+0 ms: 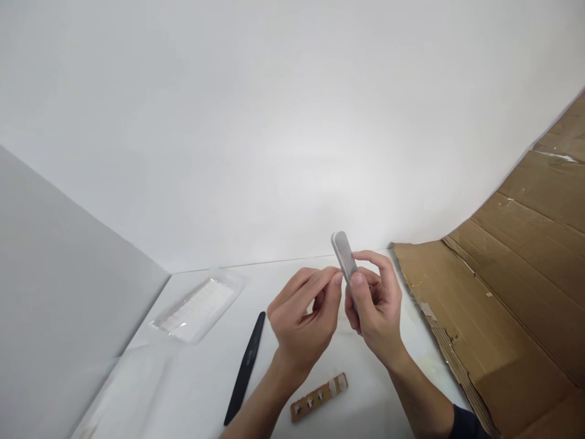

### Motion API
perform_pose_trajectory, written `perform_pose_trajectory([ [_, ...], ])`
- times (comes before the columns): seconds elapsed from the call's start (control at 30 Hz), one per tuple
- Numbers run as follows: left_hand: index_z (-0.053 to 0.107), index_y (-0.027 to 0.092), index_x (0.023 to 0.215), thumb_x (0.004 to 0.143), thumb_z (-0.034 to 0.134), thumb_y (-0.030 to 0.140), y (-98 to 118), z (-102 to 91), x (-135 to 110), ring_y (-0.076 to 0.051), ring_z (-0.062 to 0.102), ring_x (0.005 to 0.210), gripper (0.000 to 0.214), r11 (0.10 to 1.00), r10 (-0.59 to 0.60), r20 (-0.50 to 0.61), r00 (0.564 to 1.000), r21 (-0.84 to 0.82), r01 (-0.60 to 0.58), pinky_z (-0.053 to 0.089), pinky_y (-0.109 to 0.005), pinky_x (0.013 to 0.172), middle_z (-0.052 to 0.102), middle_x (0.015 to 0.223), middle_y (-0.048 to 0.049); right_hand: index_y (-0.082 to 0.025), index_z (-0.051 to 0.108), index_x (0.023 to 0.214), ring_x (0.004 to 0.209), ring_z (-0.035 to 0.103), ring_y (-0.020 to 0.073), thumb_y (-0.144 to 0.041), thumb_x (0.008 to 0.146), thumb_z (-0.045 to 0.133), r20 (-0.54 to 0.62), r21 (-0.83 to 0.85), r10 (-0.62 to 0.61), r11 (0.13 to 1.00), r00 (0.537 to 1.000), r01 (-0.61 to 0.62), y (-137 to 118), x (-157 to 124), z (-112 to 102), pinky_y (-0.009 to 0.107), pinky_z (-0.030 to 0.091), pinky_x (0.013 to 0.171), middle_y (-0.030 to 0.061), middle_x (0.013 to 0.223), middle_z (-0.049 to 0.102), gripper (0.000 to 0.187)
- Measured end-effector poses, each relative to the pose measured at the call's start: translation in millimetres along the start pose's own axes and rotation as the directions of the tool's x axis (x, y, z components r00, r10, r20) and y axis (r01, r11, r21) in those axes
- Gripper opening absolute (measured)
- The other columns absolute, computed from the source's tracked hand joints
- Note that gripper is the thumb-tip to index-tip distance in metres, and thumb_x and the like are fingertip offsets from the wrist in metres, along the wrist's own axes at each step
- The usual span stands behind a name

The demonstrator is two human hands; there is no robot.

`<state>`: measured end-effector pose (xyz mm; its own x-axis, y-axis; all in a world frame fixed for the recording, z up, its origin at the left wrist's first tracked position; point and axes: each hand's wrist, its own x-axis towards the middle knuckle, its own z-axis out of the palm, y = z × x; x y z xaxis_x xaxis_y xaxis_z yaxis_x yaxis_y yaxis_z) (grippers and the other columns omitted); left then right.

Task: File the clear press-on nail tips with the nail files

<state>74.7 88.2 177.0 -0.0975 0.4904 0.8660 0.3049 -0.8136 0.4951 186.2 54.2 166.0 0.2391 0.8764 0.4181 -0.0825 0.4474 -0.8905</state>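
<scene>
My right hand (pixel 375 305) grips a grey nail buffer (pixel 346 256) with a rounded end and a pale layer along its edge. The thumb lies on its face and the index finger is bent behind its upper part. Close against the buffer's left edge, my left hand (pixel 306 308) is closed in a pinch of thumb and fingertips. Whatever sits in that pinch is too small or hidden to make out. Below the hands lies a brown strip (pixel 315 401) with several small metal studs and pale pieces at its right end. Left of it, a black nail file (pixel 247 366) rests slanted on the table.
A clear plastic packet (pixel 201 306) with white contents lies at the back left of the white table (pixel 196 378). Brown cardboard (pixel 498 305) borders the right side and rises there. White walls (pixel 256 134) stand behind and to the left.
</scene>
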Motion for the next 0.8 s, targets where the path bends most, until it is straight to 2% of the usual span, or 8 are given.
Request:
perform_pose_trajectory([
  [0.07, 0.077, 0.019, 0.085, 0.093, 0.07, 0.005, -1.9, -0.8, 0.2, -0.008, 0.052, 0.054, 0.018, 1.0, 0.002, -0.019, 1.0, 0.024, -0.001, 0.039, -0.023, 0.047, 0.069, 0.067, 0.0012, -0.028, 0.061, 0.124, 0.038, 0.039, 0.0038, -0.043, 0.108, 0.06, -0.017, -0.002, 0.024, 1.0, 1.0, -0.024, 0.4, 0.7, -1.2, 0.013, 0.034, 0.036, -0.0116, 0.061, 0.05, 0.022],
  [0.2, 0.077, 0.018, 0.089, 0.092, 0.071, 0.002, -6.4, -1.4, 2.2, -0.008, 0.055, 0.055, 0.018, 0.996, 0.076, -0.046, 0.996, 0.055, -0.073, 0.041, -0.022, 0.047, 0.072, 0.07, 0.001, -0.028, 0.061, 0.128, 0.038, 0.038, 0.004, -0.043, 0.108, 0.06, -0.082, -0.024, 0.041, 0.999, 0.996, -0.043, 1.2, -1.6, -2.0, 0.014, 0.034, 0.036, -0.0113, 0.062, 0.052, 0.025],
  [0.3, 0.076, 0.018, 0.088, 0.091, 0.071, 0.0, -7.7, -1.1, 3.0, -0.007, 0.054, 0.053, 0.019, 0.994, 0.097, -0.035, 0.995, 0.046, -0.095, 0.041, -0.02, 0.047, 0.07, 0.069, 0.0017, -0.029, 0.061, 0.136, 0.041, 0.039, 0.0048, -0.043, 0.109, 0.06, -0.036, -0.059, 0.017, 0.998, 0.999, -0.019, 2.8, -4.2, 0.1, 0.016, 0.036, 0.038, -0.0101, 0.064, 0.052, 0.031],
  [0.47, 0.077, 0.018, 0.09, 0.093, 0.071, 0.002, -10.9, 1.7, 1.4, -0.008, 0.054, 0.056, 0.018, 0.999, 0.045, -0.021, 0.999, 0.015, -0.044, 0.044, -0.022, 0.05, 0.072, 0.072, 0.001, -0.031, 0.064, 0.143, 0.043, 0.039, 0.0059, -0.044, 0.11, 0.056, -0.071, -0.107, 0.025, 0.994, 0.997, -0.032, 4.1, -3.2, -1.0, 0.019, 0.034, 0.038, -0.0084, 0.065, 0.049, 0.037],
  [0.63, 0.077, 0.018, 0.09, 0.093, 0.071, 0.003, -14.0, 2.1, 0.5, -0.007, 0.052, 0.057, 0.016, 1.0, 0.021, -0.013, 1.0, -0.007, -0.021, 0.043, -0.021, 0.05, 0.07, 0.07, 0.0017, -0.031, 0.065, 0.15, 0.044, 0.036, 0.0078, -0.042, 0.11, 0.055, 0.011, -0.148, 0.026, 0.989, 1.0, -0.024, 4.0, -0.7, -4.7, 0.022, 0.034, 0.04, -0.009, 0.059, 0.042, 0.042],
  [0.73, 0.077, 0.019, 0.09, 0.094, 0.07, 0.005, -15.3, 1.0, 2.1, -0.007, 0.051, 0.056, 0.016, 1.0, -0.009, -0.021, 1.0, -0.016, 0.008, 0.042, -0.022, 0.05, 0.069, 0.068, 0.0026, -0.031, 0.063, 0.153, 0.044, 0.033, 0.0084, -0.043, 0.111, 0.052, -0.047, -0.173, 0.049, 0.983, 0.998, -0.056, 6.5, 0.9, -4.3, 0.022, 0.032, 0.04, -0.0089, 0.058, 0.04, 0.045],
  [0.8, 0.077, 0.019, 0.089, 0.095, 0.07, 0.005, -15.4, 0.7, 3.4, -0.007, 0.051, 0.056, 0.017, 0.999, -0.023, -0.02, 1.0, -0.03, 0.022, 0.041, -0.022, 0.049, 0.068, 0.067, 0.003, -0.03, 0.061, 0.155, 0.045, 0.033, 0.009, -0.042, 0.111, 0.053, -0.055, -0.196, 0.018, 0.98, 0.998, -0.028, 8.4, 1.1, -3.9, 0.023, 0.033, 0.04, -0.0086, 0.058, 0.041, 0.047],
])
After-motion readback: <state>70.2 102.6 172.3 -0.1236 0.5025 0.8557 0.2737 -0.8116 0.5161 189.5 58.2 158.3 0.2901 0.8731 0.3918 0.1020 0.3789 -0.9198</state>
